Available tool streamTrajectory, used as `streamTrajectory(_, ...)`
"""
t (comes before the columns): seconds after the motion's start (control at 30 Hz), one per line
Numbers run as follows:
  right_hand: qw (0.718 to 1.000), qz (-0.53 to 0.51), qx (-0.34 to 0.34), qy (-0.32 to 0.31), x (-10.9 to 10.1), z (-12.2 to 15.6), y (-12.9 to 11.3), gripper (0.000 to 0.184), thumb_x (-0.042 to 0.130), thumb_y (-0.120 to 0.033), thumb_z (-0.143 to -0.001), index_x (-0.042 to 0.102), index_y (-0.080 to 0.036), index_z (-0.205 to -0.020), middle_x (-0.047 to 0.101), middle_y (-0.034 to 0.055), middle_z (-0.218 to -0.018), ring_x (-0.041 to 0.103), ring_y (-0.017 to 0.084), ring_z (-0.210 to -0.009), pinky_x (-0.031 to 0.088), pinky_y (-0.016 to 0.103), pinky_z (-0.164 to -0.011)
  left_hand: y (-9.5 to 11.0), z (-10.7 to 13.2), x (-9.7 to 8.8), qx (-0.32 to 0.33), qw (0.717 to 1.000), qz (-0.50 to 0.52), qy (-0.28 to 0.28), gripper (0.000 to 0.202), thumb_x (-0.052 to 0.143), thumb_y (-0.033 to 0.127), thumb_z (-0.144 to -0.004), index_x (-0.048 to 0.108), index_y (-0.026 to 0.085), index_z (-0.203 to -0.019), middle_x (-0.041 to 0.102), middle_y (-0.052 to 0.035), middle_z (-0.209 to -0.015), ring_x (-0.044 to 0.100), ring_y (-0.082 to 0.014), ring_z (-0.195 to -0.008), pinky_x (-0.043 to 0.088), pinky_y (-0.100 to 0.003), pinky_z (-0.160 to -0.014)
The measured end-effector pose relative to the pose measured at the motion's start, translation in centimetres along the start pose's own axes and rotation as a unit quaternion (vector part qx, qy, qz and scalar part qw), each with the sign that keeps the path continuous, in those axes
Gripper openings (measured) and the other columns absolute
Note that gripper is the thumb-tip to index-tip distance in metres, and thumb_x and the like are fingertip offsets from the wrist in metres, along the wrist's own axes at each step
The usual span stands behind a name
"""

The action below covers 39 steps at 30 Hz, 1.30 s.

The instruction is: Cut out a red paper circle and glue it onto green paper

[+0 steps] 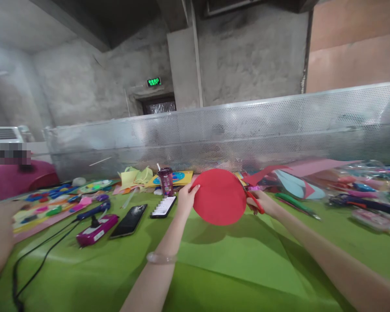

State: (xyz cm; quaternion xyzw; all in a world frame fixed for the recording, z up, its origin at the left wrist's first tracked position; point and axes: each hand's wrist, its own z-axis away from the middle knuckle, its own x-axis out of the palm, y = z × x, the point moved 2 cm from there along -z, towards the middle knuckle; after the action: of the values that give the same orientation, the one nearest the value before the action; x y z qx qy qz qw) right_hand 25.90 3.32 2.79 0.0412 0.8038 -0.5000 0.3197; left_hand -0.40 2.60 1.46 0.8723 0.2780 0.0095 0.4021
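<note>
A red paper disc is held up above the green table, its left edge pinched in my left hand. My right hand is closed around red-handled scissors at the disc's right edge. The scissors' blades are mostly hidden behind or beside the paper. A red paper strip extends up and right beyond my right hand; whether it joins the disc cannot be made out. Beneath the disc lies a sheet of green paper, with the disc's shadow on it.
Two phones and a purple power strip with black cables lie left. A lidded cup stands behind. A green utility knife and coloured paper lie right. Another person's arm reaches in at left; a perforated metal panel bounds the back.
</note>
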Motion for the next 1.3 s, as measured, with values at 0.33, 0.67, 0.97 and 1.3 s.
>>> streamTrajectory(0.33,1.0,0.004,-0.003,0.001,0.0,-0.1,0.1,0.016,0.041,-0.024,-0.067,0.041,-0.018,-0.052,0.047,-0.0045,-0.041,0.046,0.008,-0.034,0.037,0.019,-0.036,-0.1,0.0,0.0,-0.003,1.0,-0.003,0.002,0.026,0.049,0.038,-0.075,0.062,0.017,-0.081,0.066,-0.0051,-0.08,0.058,-0.0197,-0.073,0.042,-0.028,-0.065)
streamTrajectory(0.67,1.0,-0.004,0.005,0.003,0.0,-0.1,0.3,0.014,0.043,-0.025,-0.067,0.043,-0.018,-0.056,0.047,-0.0049,-0.042,0.046,0.008,-0.036,0.039,0.019,-0.037,-0.4,0.0,0.1,-0.002,1.0,-0.002,0.0,0.028,0.049,0.039,-0.075,0.063,0.016,-0.083,0.066,-0.0061,-0.08,0.058,-0.0196,-0.073,0.043,-0.028,-0.065)
streamTrajectory(0.97,1.0,-0.007,0.008,0.0,0.0,-0.4,0.8,0.013,0.044,-0.025,-0.067,0.044,-0.017,-0.057,0.048,-0.0052,-0.041,0.047,0.008,-0.034,0.038,0.019,-0.036,-0.3,-0.2,0.1,-0.002,1.0,-0.016,-0.001,0.027,0.049,0.038,-0.074,0.062,0.015,-0.078,0.065,-0.0052,-0.074,0.057,-0.0181,-0.068,0.041,-0.027,-0.062)
streamTrajectory(1.3,1.0,0.006,0.007,-0.002,-0.1,-0.6,1.0,0.017,0.045,-0.026,-0.068,0.042,-0.018,-0.054,0.047,-0.0044,-0.041,0.047,0.008,-0.035,0.039,0.019,-0.037,-0.3,-0.2,0.2,-0.012,1.0,-0.018,0.0,0.027,0.049,0.038,-0.074,0.063,0.015,-0.076,0.065,-0.0051,-0.072,0.057,-0.0174,-0.067,0.04,-0.026,-0.062)
